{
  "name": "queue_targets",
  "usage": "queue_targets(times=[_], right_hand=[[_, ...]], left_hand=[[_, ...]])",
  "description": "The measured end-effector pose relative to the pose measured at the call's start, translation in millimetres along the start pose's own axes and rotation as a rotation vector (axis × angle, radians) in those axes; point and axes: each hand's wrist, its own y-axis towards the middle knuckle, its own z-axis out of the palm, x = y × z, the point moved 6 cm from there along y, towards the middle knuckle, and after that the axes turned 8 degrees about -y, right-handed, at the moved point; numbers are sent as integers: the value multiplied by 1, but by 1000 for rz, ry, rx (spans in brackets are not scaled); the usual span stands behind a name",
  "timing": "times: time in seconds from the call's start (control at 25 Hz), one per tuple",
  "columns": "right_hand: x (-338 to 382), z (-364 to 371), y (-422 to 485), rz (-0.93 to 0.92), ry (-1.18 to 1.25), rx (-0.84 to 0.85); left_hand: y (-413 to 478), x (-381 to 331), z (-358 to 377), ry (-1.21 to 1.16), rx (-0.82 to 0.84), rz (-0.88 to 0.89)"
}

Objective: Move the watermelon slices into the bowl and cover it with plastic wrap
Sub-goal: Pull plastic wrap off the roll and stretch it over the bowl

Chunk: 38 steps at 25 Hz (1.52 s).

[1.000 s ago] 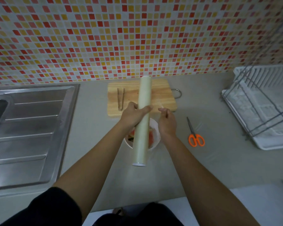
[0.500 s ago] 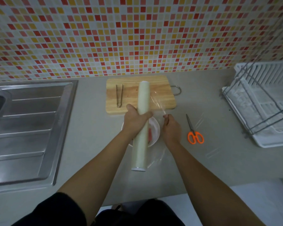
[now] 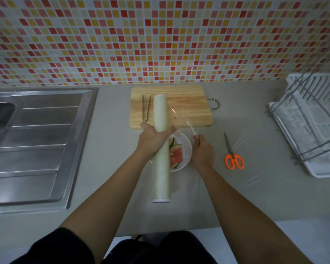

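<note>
A white bowl (image 3: 187, 147) with red watermelon slices (image 3: 176, 154) sits on the grey counter, just in front of the wooden cutting board (image 3: 187, 105). My left hand (image 3: 153, 139) grips a long pale roll of plastic wrap (image 3: 160, 168), held lengthwise above the bowl's left half. My right hand (image 3: 202, 149), to the right of the bowl, pinches the free edge of the clear film (image 3: 183, 119), which stretches from the roll toward it over the bowl. The bowl's left side is hidden by the roll and my hand.
Metal tongs (image 3: 146, 107) lie on the board's left part. Orange-handled scissors (image 3: 232, 155) lie right of the bowl. A steel sink and drainboard (image 3: 38, 141) fill the left; a white dish rack (image 3: 312, 126) stands at the right. Mosaic tiles back the counter.
My right hand has pulled the film edge away from the roll to the right, widening the sheet. The roll stays in my left hand above the bowl.
</note>
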Motion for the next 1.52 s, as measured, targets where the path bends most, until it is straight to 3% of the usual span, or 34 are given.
queue_targets(times=[0.16, 0.52, 0.64, 0.88, 1.32, 1.52], right_hand=[[0, 0, 1, -9, -23, 28], [-1, 2, 0, -20, -66, 20], [0, 1, -1, -33, -76, 5], [4, -1, -2, -53, -102, -27], [5, 4, -2, -59, -139, -7], [5, 3, -2, -57, -166, -28]], left_hand=[[4, 4, -11, -11, 33, 30], [2, 11, -33, -231, -6, -121], [-1, 14, -36, -185, 11, -118], [3, 15, -53, -10, -45, 55], [13, 38, -69, -43, -28, -70], [17, 51, -66, 40, -62, 10]])
